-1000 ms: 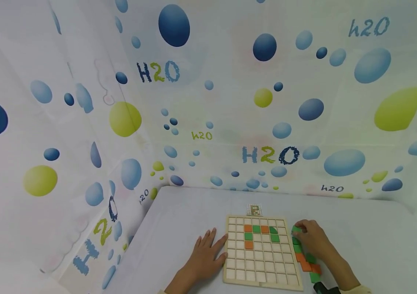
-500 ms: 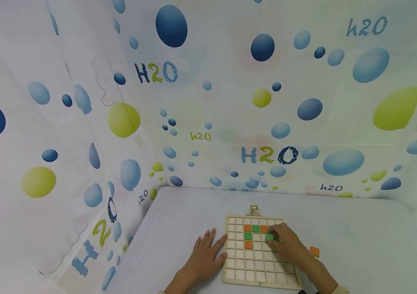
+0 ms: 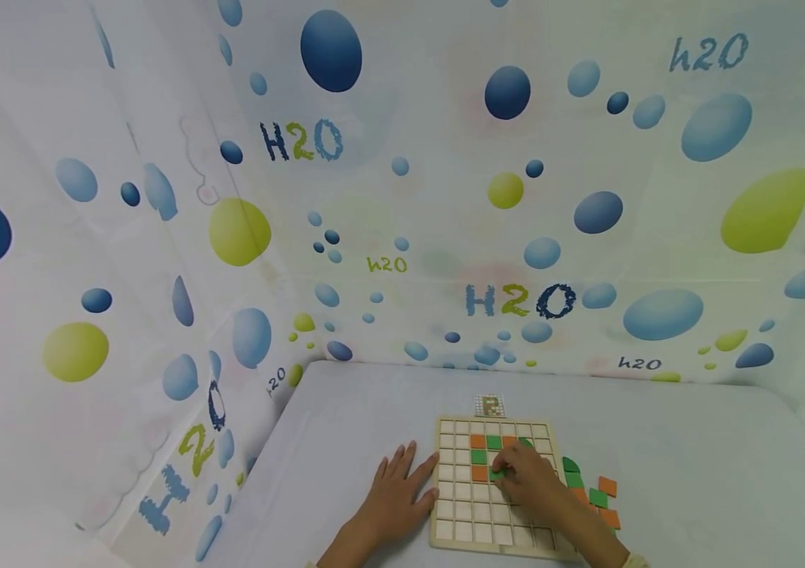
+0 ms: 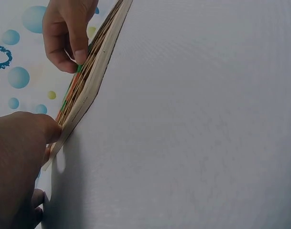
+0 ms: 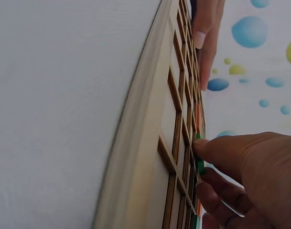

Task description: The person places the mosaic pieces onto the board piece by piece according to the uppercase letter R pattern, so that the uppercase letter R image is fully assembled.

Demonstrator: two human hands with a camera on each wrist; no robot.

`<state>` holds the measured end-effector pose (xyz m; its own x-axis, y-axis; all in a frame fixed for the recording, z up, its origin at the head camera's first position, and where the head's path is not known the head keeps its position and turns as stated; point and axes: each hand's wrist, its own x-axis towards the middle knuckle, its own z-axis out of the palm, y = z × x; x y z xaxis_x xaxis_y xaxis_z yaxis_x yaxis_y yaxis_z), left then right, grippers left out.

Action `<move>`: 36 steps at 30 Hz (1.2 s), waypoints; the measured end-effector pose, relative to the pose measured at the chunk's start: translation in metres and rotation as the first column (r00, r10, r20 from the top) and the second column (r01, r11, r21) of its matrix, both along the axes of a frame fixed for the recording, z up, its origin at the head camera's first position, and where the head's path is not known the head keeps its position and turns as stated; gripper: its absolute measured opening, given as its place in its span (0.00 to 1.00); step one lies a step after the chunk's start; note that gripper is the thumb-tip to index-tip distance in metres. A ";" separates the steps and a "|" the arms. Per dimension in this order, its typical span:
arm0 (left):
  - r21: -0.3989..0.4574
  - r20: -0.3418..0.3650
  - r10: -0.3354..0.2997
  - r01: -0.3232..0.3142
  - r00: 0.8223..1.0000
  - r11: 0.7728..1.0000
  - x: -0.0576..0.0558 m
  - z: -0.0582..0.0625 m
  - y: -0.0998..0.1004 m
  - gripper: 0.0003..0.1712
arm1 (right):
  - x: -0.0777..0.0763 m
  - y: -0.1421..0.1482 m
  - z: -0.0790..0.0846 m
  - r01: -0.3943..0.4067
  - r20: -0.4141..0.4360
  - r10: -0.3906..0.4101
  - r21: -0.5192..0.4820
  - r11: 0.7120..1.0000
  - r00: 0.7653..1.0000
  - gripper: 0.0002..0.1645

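Note:
A wooden grid board (image 3: pixel 469 534) lies on the white table, with orange and green square tiles set in some of its cells. My right hand (image 3: pixel 531 480) is over the middle of the board and pinches a green tile (image 5: pixel 200 166) between thumb and fingers, beside an orange tile (image 3: pixel 479 473). The held tile is mostly hidden by the fingers in the head view. My left hand (image 3: pixel 396 495) rests flat on the table with fingers spread, its thumb and index finger touching the board's left edge. In the left wrist view, the board's side (image 4: pixel 95 78) stretches past that thumb.
Loose green and orange tiles, including an orange one (image 3: pixel 607 486) and a rounded green one (image 3: pixel 570 465), lie right of the board. A small card with a grid pattern (image 3: pixel 490 405) sits behind it. A patterned sheet (image 3: pixel 437 229) hangs behind the table.
My right hand has gone from the loose tiles right of the board, across its right columns, to the middle with a green tile. The left hand stays put.

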<state>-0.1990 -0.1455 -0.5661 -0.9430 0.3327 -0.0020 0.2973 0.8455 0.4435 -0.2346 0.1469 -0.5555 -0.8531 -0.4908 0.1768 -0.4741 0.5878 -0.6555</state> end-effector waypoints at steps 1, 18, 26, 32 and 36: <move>0.001 -0.004 0.000 0.000 1.000 1.000 0.000 0.000 0.000 0.34 | 0.000 0.000 0.000 -0.002 -0.005 0.002 -0.002 1.000 1.000 0.07; 0.008 -0.005 -0.005 0.005 1.000 1.000 0.000 0.000 -0.001 0.34 | 0.018 0.023 0.008 0.104 0.042 -0.106 0.044 0.994 0.993 0.06; 0.013 -0.025 -0.011 0.012 1.000 1.000 -0.002 -0.002 -0.003 0.34 | 0.015 0.070 0.017 0.320 0.092 -0.335 0.146 0.936 0.938 0.08; 0.013 0.000 -0.016 0.016 1.000 1.000 -0.001 -0.003 -0.003 0.34 | 0.009 0.109 0.020 0.399 0.165 -0.447 0.258 0.880 0.879 0.20; 0.012 0.009 -0.010 0.010 1.000 1.000 0.000 -0.003 -0.003 0.34 | 0.011 0.126 0.019 0.382 0.206 -0.447 0.290 0.878 0.871 0.19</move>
<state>-0.1991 -0.1486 -0.5691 -0.9397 0.3420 -0.0069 0.3013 0.8372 0.4563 -0.2238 0.2727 -0.5369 -0.9850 -0.0805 -0.1529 0.0150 0.8416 -0.5399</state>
